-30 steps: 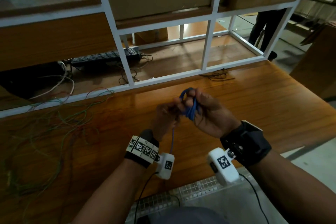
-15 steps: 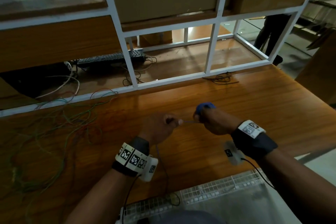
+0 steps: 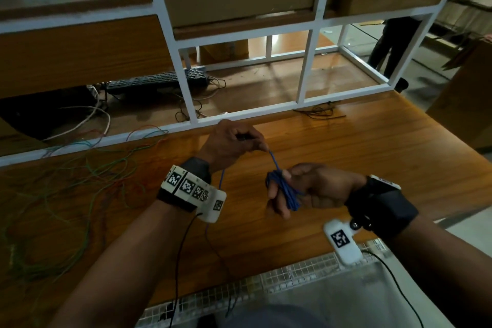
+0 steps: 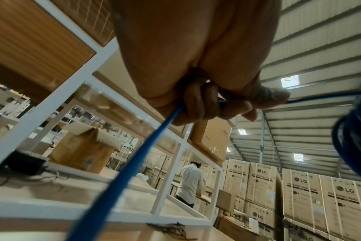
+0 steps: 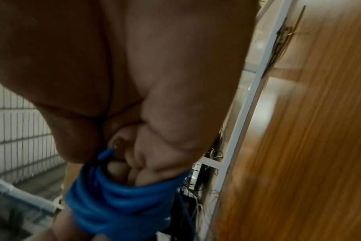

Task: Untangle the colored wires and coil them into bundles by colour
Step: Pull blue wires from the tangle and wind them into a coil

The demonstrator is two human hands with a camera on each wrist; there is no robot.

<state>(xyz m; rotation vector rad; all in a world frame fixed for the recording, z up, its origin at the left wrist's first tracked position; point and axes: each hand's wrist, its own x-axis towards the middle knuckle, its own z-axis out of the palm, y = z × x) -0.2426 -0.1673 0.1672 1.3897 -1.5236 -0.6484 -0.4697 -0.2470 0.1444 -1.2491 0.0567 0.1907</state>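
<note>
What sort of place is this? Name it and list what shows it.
Most likely a warehouse or appliance stockroom with a workbench. Stacked cartons marked LG washing machine fill the background under a corrugated metal roof, and the work happens on a wooden bench backed by a white metal rack.

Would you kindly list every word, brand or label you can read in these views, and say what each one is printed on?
"LG": on the stacked cardboard boxes, left wrist view.
"WASHING MACHINE": under the logo on the same boxes; smaller print below is too blurred to read.
Square black-and-white coded markers, no words: left wristband and right wrist camera.
Nothing else is readable.
</note>
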